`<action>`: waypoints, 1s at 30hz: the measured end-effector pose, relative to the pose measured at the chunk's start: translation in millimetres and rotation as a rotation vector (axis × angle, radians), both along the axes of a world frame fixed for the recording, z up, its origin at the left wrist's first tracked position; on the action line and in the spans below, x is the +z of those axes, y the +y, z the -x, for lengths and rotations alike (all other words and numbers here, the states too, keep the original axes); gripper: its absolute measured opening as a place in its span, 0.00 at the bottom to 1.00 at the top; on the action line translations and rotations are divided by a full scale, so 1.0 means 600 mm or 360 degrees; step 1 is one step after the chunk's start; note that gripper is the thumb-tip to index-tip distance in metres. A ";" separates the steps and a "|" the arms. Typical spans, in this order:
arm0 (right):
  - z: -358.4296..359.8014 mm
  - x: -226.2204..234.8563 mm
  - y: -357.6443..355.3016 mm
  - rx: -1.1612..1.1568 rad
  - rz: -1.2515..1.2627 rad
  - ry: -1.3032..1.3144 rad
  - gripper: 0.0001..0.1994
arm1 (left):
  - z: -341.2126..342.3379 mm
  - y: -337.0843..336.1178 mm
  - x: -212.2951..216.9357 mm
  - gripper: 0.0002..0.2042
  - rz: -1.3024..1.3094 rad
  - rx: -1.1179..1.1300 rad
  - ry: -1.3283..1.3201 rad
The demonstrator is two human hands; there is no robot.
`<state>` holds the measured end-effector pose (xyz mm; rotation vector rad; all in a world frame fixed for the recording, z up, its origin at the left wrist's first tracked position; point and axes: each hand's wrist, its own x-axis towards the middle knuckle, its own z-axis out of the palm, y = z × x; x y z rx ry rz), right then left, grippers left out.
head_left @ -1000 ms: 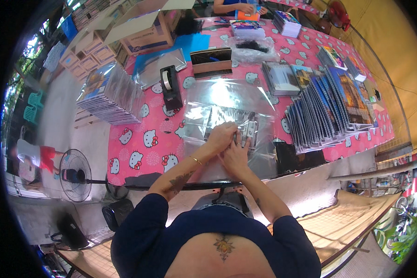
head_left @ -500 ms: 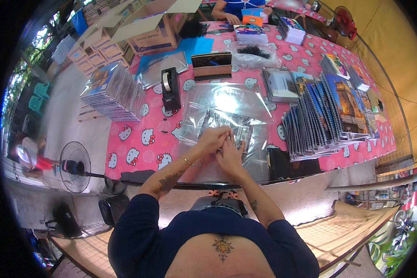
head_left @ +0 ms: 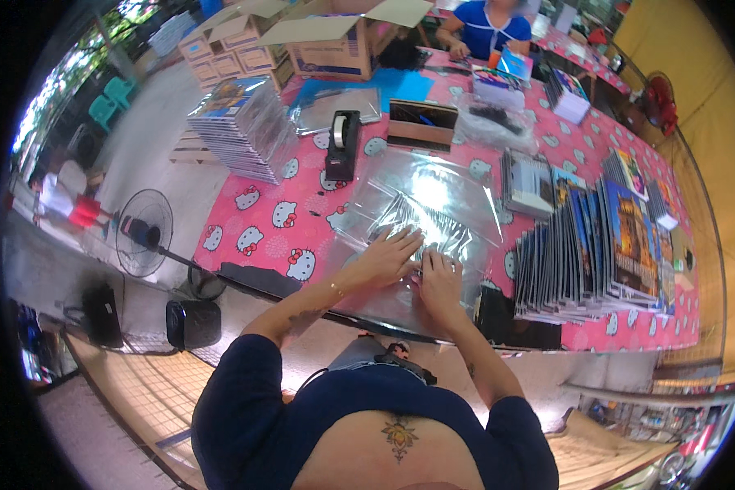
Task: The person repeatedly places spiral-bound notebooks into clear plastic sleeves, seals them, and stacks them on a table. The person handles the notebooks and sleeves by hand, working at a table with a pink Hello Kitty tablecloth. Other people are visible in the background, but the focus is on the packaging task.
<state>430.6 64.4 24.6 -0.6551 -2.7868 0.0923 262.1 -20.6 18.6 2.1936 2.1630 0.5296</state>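
A spiral-bound notebook [head_left: 429,224] lies inside or beneath glossy clear plastic in front of me; glare hides much of its cover. My left hand [head_left: 388,255] rests flat on the plastic over the notebook's near left part, fingers stretched out. Beside it, my right hand [head_left: 441,282] has bent fingers and thumb drawn together at the near edge of the clear plastic sleeve [head_left: 478,237], apparently pinching it. More clear sheets spread around and under the notebook. Beyond my hands stand a black tape dispenser [head_left: 343,151] and a small open cardboard box [head_left: 422,131].
Wrapped notebooks [head_left: 241,131] are stacked at the left table edge. Several rows of spiral notebooks [head_left: 580,249] lean at the right. Large cartons [head_left: 327,49] stand at the far left. Across the pink table [head_left: 253,216] sits a co-worker [head_left: 494,33]. A standing fan [head_left: 144,233] is left.
My hands were together over the notebook; now they are apart, the left spread flat and the right lower beside it. The whole view has shifted and tilted, so the table sits farther right.
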 end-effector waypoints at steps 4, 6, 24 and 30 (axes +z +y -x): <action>0.002 0.014 -0.004 -0.0008 -0.0001 0.0042 0.32 | 0.117 -0.063 -0.020 0.20 -0.0068 0.0760 0.0245; 0.001 0.026 -0.006 0.0038 0.0045 0.0029 0.32 | 0.252 -0.041 -0.065 0.19 -0.0335 0.1077 -0.0282; -0.003 0.042 -0.004 0.0045 0.0042 0.0113 0.32 | 0.385 -0.011 0.003 0.13 -0.0174 0.1667 -0.0608; -0.005 0.023 0.004 0.0076 0.0044 0.0162 0.30 | 0.179 0.018 0.039 0.16 -0.0049 0.0933 -0.1264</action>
